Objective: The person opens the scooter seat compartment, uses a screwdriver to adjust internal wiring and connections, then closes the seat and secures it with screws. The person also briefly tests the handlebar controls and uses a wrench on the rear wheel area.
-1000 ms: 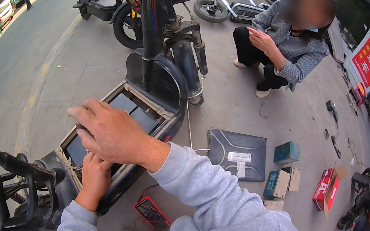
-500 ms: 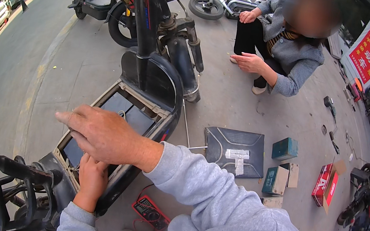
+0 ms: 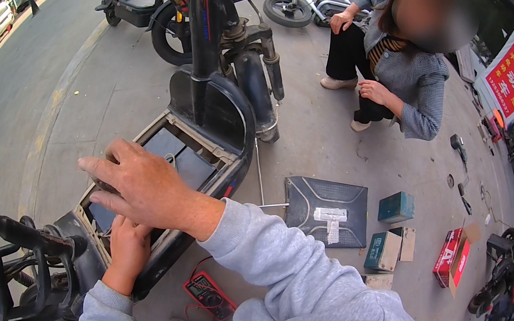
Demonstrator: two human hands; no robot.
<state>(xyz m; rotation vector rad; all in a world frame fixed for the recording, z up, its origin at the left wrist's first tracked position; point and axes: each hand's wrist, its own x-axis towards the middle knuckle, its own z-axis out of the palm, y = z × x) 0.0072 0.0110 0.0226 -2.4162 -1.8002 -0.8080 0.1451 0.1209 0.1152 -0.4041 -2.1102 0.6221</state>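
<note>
An electric scooter's footwell [image 3: 229, 169] has its floor compartment uncovered, with dark batteries [image 3: 194, 170] and a loop of pale wire inside. Over the compartment hovers my right hand [image 3: 144, 183], its fingers stretched to the left with a gap between them; no held object shows. Below it, my left hand [image 3: 127, 247] reaches in over the compartment's near end. The right hand covers the left fingertips, so what they touch is hidden. On the ground by my right forearm lies a red multimeter [image 3: 209, 295] with a red lead running up toward the scooter.
A black cover panel [image 3: 326, 212] with white tape lies to the right, beside green batteries [image 3: 396, 208] and an open red box [image 3: 452, 258]. A person [image 3: 402, 76] crouches beyond. The scooter's front fork [image 3: 254, 87] rises ahead; another scooter [image 3: 152, 18] stands farther back.
My right hand's fingers have spread slightly, showing a dark gap between them. The crouching person's lower hand has drawn back to their knee. My left hand has hardly moved.
</note>
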